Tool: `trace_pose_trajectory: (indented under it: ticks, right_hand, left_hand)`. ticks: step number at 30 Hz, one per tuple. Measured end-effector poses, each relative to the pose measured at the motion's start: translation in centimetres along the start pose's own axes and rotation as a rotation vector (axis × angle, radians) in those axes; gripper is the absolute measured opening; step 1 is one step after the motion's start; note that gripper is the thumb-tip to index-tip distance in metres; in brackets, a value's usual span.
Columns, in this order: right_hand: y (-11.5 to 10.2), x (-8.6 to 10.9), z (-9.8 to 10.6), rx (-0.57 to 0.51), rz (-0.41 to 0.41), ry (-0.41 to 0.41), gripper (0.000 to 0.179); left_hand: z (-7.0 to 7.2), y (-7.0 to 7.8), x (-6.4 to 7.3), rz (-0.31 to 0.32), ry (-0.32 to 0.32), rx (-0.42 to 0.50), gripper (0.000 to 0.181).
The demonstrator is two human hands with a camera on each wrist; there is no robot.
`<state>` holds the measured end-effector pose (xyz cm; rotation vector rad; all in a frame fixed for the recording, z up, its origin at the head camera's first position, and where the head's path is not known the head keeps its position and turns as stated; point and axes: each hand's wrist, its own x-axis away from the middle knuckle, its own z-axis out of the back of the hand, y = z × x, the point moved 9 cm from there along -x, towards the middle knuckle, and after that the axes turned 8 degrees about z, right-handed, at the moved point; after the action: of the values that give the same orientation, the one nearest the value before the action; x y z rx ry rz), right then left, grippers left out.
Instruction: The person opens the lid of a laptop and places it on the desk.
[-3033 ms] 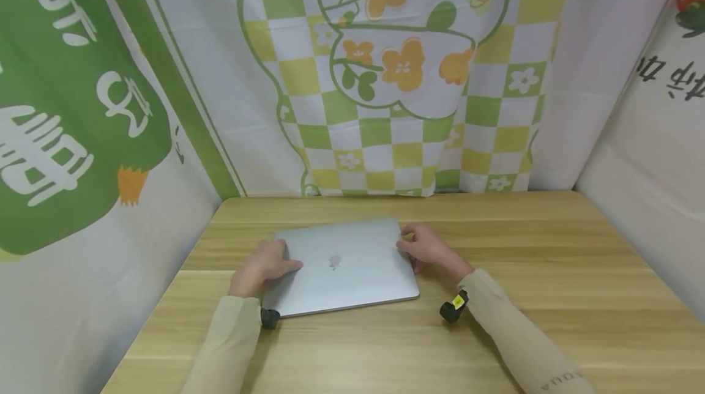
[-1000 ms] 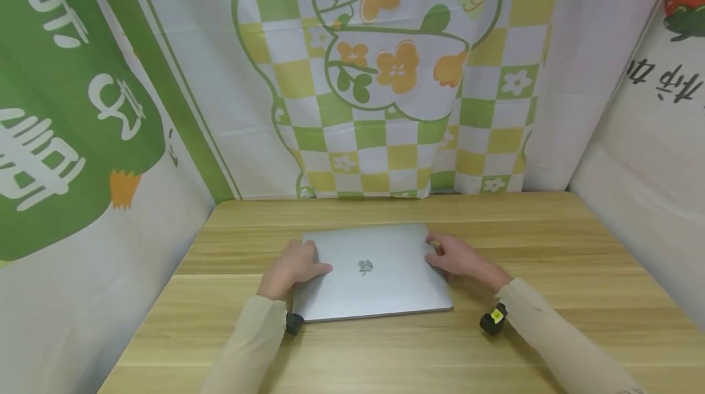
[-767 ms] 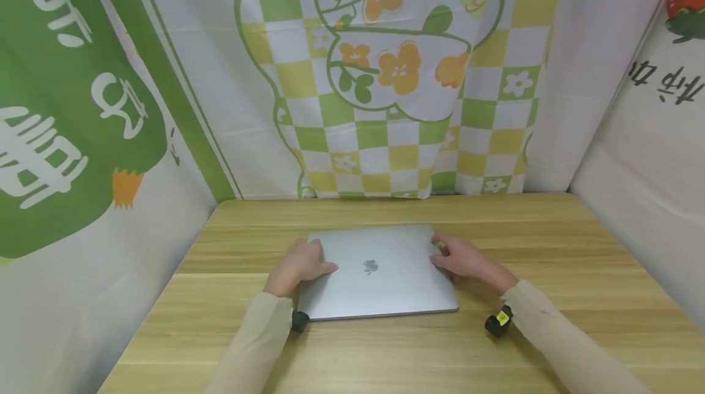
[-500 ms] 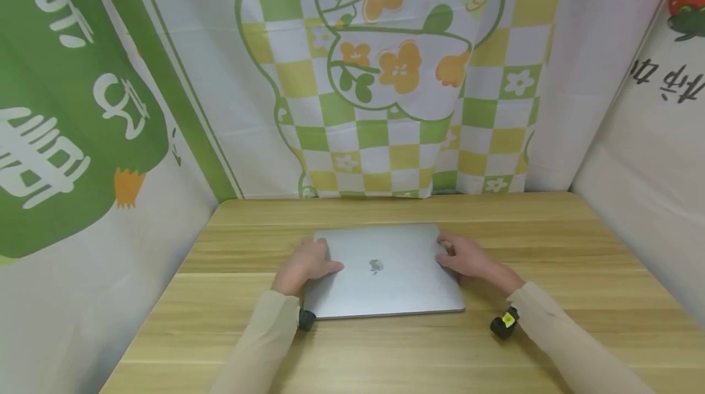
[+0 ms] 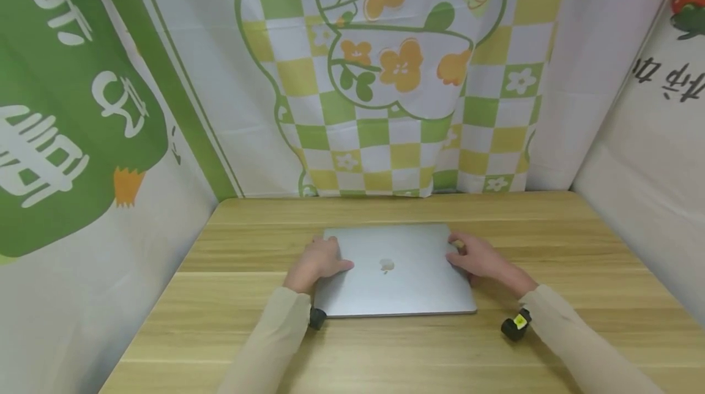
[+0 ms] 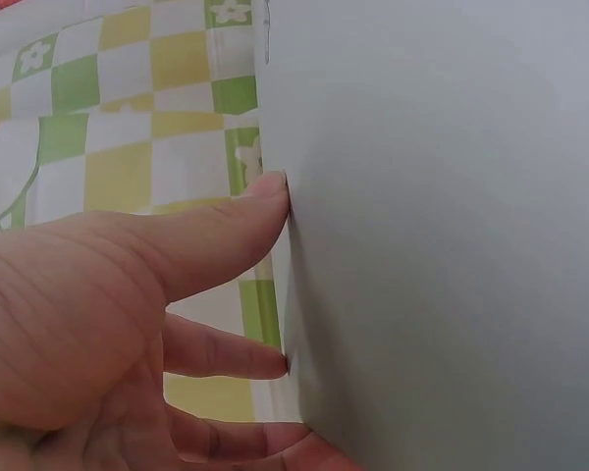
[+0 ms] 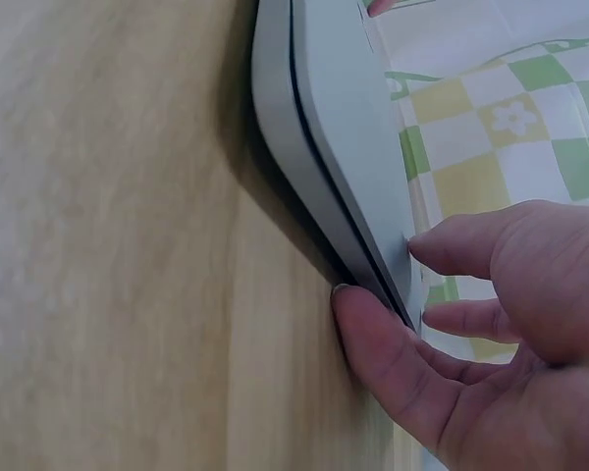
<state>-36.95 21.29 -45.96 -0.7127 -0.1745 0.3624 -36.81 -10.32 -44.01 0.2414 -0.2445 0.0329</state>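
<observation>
Pale wood-grain first, folks: from my remote seat the broad tabletop [image 5: 551,247] carries a flat silver metal laptop [image 5: 396,293], closed, near its middle; whether its base is raised I can't tell. Now the hands, well apart: the bare left hand [image 5: 321,259] grips its left side, thumb on top, and the bare right hand [image 5: 484,259] pinches the right. For steady positioning, I'd want even pressure and matched pace, using the small grey apple-shaped logo [image 5: 387,266] to judge squareness.
</observation>
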Motion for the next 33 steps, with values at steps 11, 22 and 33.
trace_pose_trajectory:
  ticks: [11, 22, 33]
  right_hand:
    - [1.0, 0.8, 0.6, -0.030, -0.031, -0.008, 0.044]
    - [1.6, 1.6, 1.4, -0.028, -0.040, -0.004, 0.042]
    - [2.4, 2.2, 1.9, -0.025, -0.064, -0.005, 0.041]
  left_hand:
    - [-0.6, 1.0, -0.2, 0.028, -0.021, -0.001, 0.081]
    - [-0.8, 2.5, -0.1, 0.015, -0.025, -0.016, 0.078]
    - [-1.2, 3.5, 0.3, 0.014, -0.027, -0.012, 0.076]
